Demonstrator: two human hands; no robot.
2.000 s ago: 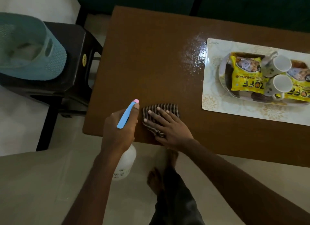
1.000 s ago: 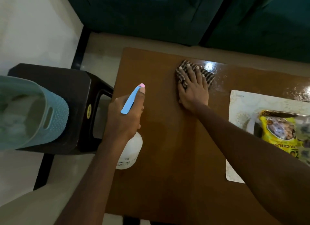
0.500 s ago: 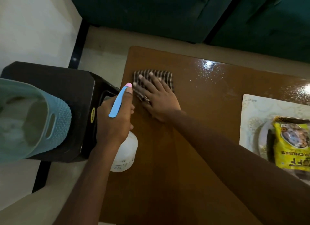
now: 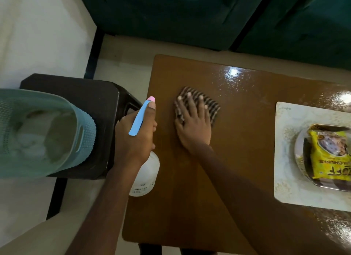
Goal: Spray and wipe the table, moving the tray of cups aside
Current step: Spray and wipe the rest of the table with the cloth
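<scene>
My right hand [image 4: 193, 125] lies flat, fingers spread, pressing a striped cloth [image 4: 210, 105] onto the brown table [image 4: 190, 197] near its far left part. My left hand [image 4: 135, 138] grips a white spray bottle [image 4: 146, 176] with a blue trigger [image 4: 139, 118], held just off the table's left edge. At the right edge sits a pale tray [image 4: 284, 159] bearing an oval dish with a yellow snack packet [image 4: 330, 156]; the cups are out of view. Wet droplets glisten on the table's far right part.
A dark stool [image 4: 98, 110] stands left of the table with a teal basket [image 4: 38, 133] on it. A dark green sofa [image 4: 190, 17] runs along the far side. Pale floor lies around the table.
My right hand slid the cloth from the far left corner back toward the right and a little nearer. The left hand with the bottle stayed beside the table's left edge.
</scene>
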